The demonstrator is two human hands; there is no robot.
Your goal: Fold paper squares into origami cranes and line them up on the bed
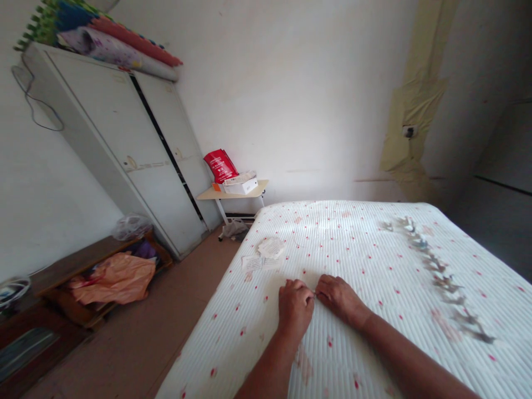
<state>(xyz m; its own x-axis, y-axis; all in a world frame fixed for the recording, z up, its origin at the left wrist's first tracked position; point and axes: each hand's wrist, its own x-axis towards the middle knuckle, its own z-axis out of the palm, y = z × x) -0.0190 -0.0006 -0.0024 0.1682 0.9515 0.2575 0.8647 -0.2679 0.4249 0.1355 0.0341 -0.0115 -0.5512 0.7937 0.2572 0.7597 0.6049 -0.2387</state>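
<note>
Papers (270, 247) lie on the left part of the bed (344, 238), and a row of small objects (443, 274) runs along its right. Beyond the bed's far left corner, a bag (220, 165) and a box (241, 184) sit on a small table (208, 194), right of the cabinet (112, 122).

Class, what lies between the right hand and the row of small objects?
Nothing: in the head view, the stretch from the right hand to the row of small objects is bare, red-spotted bed cover.
</note>
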